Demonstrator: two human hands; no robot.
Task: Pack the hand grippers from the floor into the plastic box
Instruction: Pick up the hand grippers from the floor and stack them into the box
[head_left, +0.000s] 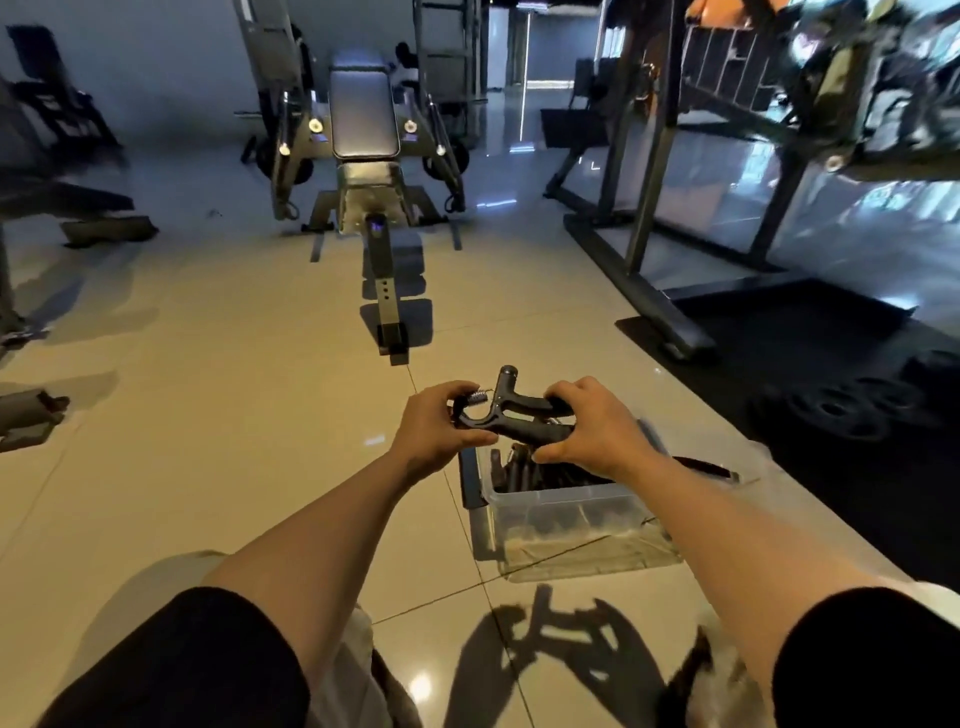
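Note:
A black hand gripper (511, 413) with a metal spring is held in the air just above the clear plastic box (563, 512). My left hand (439, 428) grips its curved spring end. My right hand (592, 428) curls round its two handles. The box stands on the tiled floor below my hands, with several dark hand grippers (524, 470) lying inside it. My right forearm hides part of the box's right side.
A weight bench (366, 156) stands straight ahead, its foot reaching towards me. A rack frame (639, 249) and a black mat (810, 384) with weight plates (852, 410) lie to the right. Dark gear sits on the floor at the left edge.

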